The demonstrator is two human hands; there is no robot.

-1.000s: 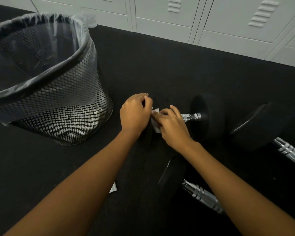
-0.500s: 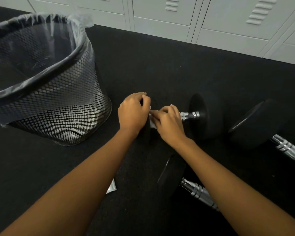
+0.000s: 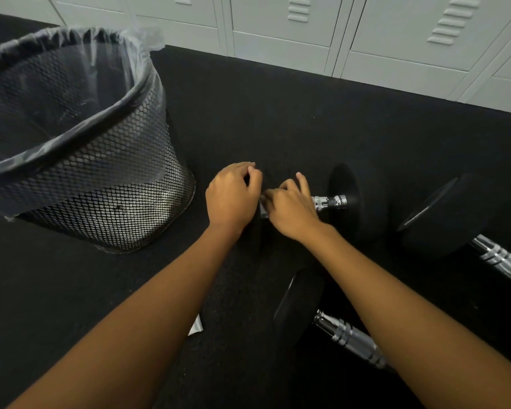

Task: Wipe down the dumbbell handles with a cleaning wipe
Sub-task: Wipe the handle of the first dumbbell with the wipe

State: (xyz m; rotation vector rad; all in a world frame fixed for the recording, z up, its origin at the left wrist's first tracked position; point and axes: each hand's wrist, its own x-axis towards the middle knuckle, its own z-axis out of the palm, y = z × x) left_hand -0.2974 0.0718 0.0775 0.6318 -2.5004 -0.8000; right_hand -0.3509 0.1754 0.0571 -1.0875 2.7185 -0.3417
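The dumbbell handle (image 3: 330, 201) lay at the centre of the frame on the black floor (image 3: 278, 113), its chrome end showing between the right hand (image 3: 292, 209) and a black weight head (image 3: 350, 199). The right hand was curled over the handle, pressing a cleaning wipe (image 3: 263, 208) around it; only a pale sliver of the wipe showed, between the two hands. The left hand (image 3: 233, 196) sat just left of it with its fingers bent, touching the wipe's edge, but whether it gripped anything could not be told against the dark floor.

A second dumbbell (image 3: 347, 339) lay at lower centre under the right forearm, and a third dumbbell (image 3: 443, 215) at the right edge. A mesh wastebasket (image 3: 106, 184) with a clear liner stood at upper left. A white scrap (image 3: 196, 327) lay beside the left forearm. Grey lockers (image 3: 281, 28) ran along the top.
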